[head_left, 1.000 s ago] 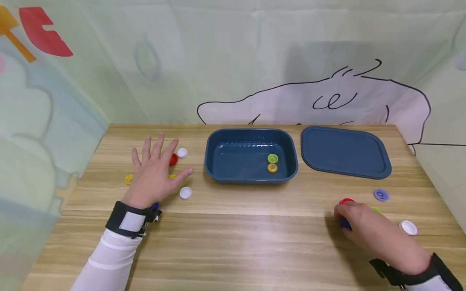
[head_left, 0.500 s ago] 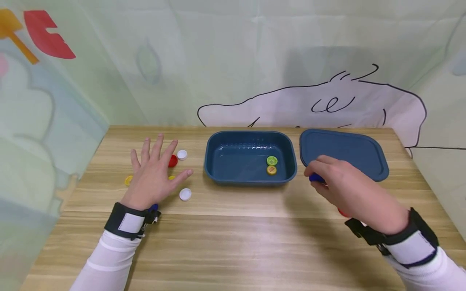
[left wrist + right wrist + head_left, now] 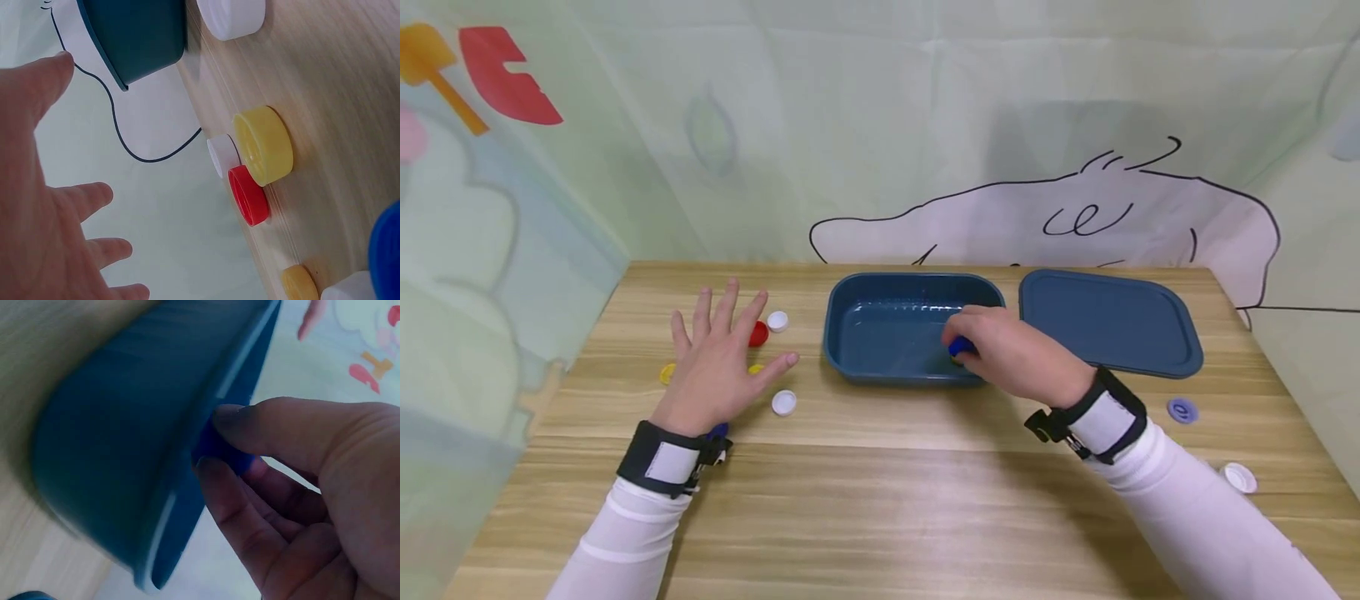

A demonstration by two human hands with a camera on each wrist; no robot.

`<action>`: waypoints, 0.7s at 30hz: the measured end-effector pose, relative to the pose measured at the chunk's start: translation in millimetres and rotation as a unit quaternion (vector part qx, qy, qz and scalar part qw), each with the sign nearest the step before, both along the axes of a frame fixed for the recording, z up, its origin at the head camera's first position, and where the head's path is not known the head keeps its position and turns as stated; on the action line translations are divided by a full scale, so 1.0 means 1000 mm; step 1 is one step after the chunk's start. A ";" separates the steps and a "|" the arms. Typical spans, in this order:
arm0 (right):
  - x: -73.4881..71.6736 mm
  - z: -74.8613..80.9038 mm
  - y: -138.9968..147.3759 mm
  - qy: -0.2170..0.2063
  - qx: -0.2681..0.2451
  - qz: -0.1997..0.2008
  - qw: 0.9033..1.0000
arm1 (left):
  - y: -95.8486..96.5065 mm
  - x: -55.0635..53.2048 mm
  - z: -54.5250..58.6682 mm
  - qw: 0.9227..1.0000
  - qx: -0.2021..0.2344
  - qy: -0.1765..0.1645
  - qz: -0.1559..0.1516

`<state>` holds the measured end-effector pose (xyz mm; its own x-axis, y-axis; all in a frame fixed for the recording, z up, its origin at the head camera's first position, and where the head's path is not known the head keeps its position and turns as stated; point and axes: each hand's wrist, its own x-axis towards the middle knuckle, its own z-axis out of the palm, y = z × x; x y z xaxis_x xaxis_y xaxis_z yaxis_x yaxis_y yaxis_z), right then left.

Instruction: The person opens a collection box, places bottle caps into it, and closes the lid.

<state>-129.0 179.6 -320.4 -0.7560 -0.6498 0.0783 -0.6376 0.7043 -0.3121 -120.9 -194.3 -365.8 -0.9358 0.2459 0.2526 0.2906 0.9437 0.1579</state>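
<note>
My right hand (image 3: pixel 1007 354) pinches a blue bottle cap (image 3: pixel 960 347) between thumb and fingers, over the right part of the dark blue plastic tub (image 3: pixel 842 362). In the right wrist view the cap sits at the tub's rim (image 3: pixel 215 387). The hand mostly hides the caps lying inside the tub. My left hand (image 3: pixel 711 367) is spread with straight fingers above the left of the table and holds nothing. Around it lie a red cap (image 3: pixel 758 334), a yellow cap (image 3: pixel 269 144), white caps (image 3: pixel 784 403) and a blue cap (image 3: pixel 387 256), partly covered by the hand and wrist.
A flat dark blue lid (image 3: pixel 1112 325) lies to the right of the tub. A purple cap (image 3: pixel 1183 410) and a white cap (image 3: pixel 1238 477) lie at the right of the wooden table (image 3: pixel 880 500). A printed cloth (image 3: pixel 880 125) hangs behind the table.
My right hand has picked the blue cap off the right of the table and carried it leftward and away to the tub. My left hand has stayed in place.
</note>
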 end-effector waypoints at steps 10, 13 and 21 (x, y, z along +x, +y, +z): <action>0.002 0.002 0.004 0.013 0.007 -0.005 1.000 | 0.001 0.000 -0.002 1.000 0.002 0.000 0.000; 0.004 0.009 0.008 0.015 0.014 -0.013 1.000 | 0.001 0.000 -0.002 1.000 -0.001 -0.001 0.001; 0.011 0.026 0.029 0.012 0.019 -0.050 0.998 | 0.003 0.000 -0.001 1.000 -0.003 -0.006 0.001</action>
